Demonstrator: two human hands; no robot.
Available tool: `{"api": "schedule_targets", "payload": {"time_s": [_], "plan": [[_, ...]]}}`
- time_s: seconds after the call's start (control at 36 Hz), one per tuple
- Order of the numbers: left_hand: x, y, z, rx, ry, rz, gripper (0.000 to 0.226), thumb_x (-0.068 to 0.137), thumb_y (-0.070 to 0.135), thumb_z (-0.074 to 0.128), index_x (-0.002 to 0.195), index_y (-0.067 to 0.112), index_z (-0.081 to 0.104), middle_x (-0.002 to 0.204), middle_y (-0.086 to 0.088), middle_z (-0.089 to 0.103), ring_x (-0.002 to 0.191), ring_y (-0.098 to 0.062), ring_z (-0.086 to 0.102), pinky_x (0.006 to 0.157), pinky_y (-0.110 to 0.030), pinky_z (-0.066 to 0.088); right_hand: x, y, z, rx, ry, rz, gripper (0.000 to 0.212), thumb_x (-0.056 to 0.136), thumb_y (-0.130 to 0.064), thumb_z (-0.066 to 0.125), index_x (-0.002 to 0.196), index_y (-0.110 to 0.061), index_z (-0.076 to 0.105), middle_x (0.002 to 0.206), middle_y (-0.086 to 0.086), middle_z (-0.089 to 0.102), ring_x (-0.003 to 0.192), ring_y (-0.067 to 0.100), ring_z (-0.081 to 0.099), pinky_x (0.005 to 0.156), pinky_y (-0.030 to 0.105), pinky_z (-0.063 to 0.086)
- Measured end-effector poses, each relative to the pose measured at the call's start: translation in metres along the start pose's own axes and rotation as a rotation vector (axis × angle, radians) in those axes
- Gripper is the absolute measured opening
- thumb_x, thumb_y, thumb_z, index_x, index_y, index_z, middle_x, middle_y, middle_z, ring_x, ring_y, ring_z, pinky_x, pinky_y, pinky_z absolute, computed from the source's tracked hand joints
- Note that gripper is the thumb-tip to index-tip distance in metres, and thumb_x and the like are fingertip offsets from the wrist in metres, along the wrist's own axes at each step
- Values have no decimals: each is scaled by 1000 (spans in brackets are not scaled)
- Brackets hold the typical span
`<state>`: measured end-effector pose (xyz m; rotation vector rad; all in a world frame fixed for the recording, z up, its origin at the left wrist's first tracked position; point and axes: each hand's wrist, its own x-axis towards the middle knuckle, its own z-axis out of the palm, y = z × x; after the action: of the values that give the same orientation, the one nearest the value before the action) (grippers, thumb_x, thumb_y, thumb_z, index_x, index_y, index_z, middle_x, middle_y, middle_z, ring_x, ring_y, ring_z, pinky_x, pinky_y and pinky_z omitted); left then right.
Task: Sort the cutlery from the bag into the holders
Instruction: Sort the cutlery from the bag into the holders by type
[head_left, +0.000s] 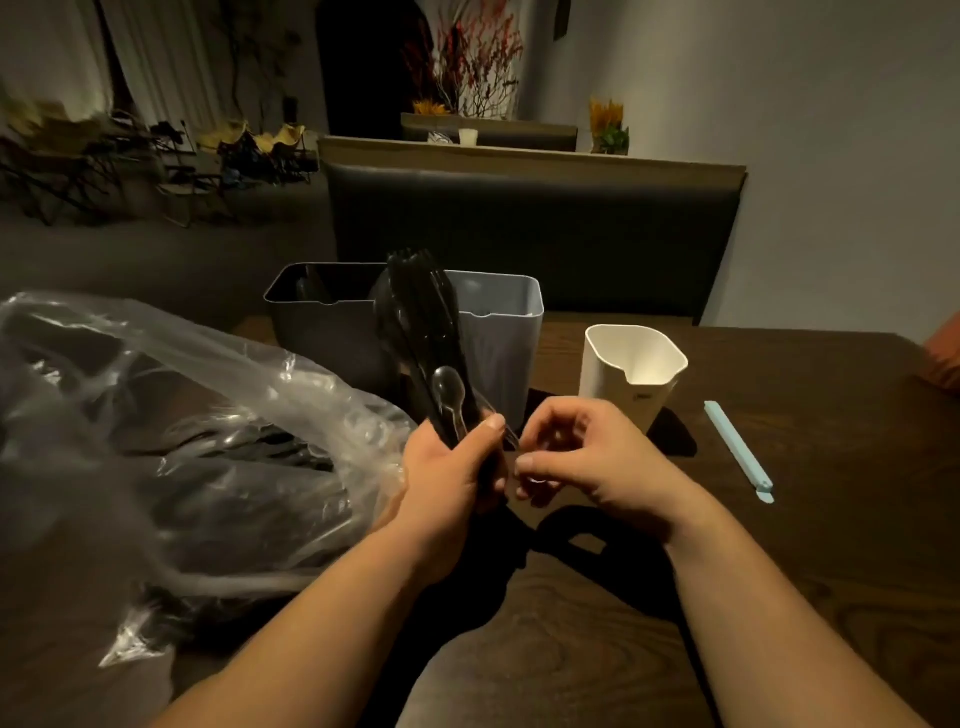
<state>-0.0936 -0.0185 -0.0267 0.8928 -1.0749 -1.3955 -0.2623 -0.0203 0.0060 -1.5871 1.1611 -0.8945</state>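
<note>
Over the dark wooden worktop (779, 571), the left hand (447, 478) clenches upright a bundle of black plastic forks (421, 312) and a small clear plastic spoon (449, 389), in front of the light grey rectangular holder (506, 358) and right of the crumpled clear plastic bag (171, 415), while the right hand (587, 457) curls its fingers (530, 460) beside the handles, and I cannot tell whether they grasp anything.
</note>
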Motion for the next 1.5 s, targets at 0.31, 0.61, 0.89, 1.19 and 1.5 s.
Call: {"api": "schedule_targets", "payload": {"time_s": [0.31, 0.61, 0.89, 1.19, 1.5], "plan": [[1, -22, 6, 123, -194, -36, 20, 94, 20, 65, 79, 12, 55, 59, -3, 50, 50, -14, 49, 48, -24, 38, 6, -17, -78, -236, 926, -280, 19, 91, -15, 72, 104, -28, 67, 90, -10, 68, 88, 7, 66, 74, 21, 55], [12, -24, 5, 227, -188, -26, 20, 95, 23, 64, 81, 11, 57, 59, -7, 54, 51, -16, 51, 51, -27, 41, 43, -19, -116, -883, 684, 58, 17, 93, -22, 70, 108, -20, 76, 103, 0, 69, 92, 11, 56, 82, 31, 51], [14, -25, 3, 316, -137, 0, 18, 93, 26, 69, 95, 10, 61, 64, 2, 64, 59, -15, 62, 58, -27, 47, 32, -24, -58, -710, 635, -256, 21, 96, -42, 58, 103, -25, 69, 97, -8, 64, 93, 6, 58, 78, 30, 49], [6, -27, 3, 279, -86, 113, 25, 89, 18, 74, 113, 19, 66, 89, 1, 76, 82, -12, 72, 68, -26, 58, 10, -25, 16, -246, 390, -23, 20, 75, -31, 86, 80, -17, 72, 72, -2, 70, 69, 13, 70, 61, 30, 60], [6, -24, 1, -54, -220, -94, 51, 88, 50, 62, 108, 4, 52, 71, -7, 57, 45, -17, 45, 43, -25, 35, 24, -15, -70, -323, 1100, -358, 11, 96, -15, 63, 107, -18, 62, 98, -3, 66, 85, 11, 67, 71, 22, 55]]}}
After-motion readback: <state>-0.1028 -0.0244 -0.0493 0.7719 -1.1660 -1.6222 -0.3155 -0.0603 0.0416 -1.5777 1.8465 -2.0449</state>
